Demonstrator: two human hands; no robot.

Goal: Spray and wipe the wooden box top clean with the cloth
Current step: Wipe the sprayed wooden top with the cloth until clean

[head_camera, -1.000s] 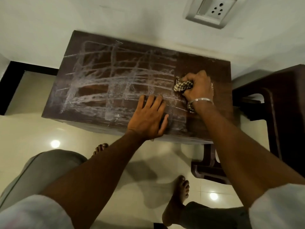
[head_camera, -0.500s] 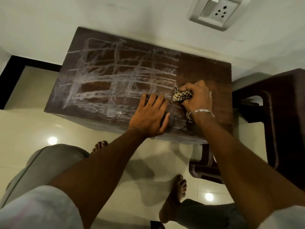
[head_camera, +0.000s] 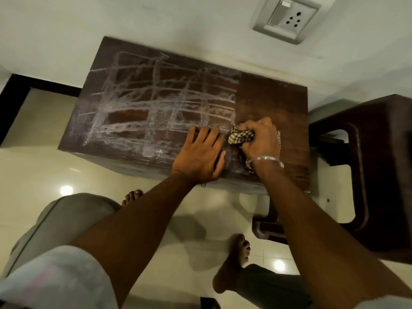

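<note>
A dark wooden box (head_camera: 272, 99) stands against the wall. Its top carries white chalky streaks across the left and middle, while the right strip is plain dark wood. My right hand (head_camera: 260, 139) is shut on a bunched checked cloth (head_camera: 239, 137) and presses it on the box top near the front right. A silver bangle sits on that wrist. My left hand (head_camera: 200, 157) lies flat, fingers spread, on the front edge of the top, just left of the cloth. No spray bottle is in view.
A dark plastic stool (head_camera: 376, 166) stands close to the box's right side. A wall socket (head_camera: 287, 18) is above the box. My bare feet (head_camera: 234, 262) and knee are on the glossy tiled floor (head_camera: 40, 170) in front.
My right hand has dragged the cloth from the middle of the right part toward the front edge of the box top. My left hand has stayed pressed in place.
</note>
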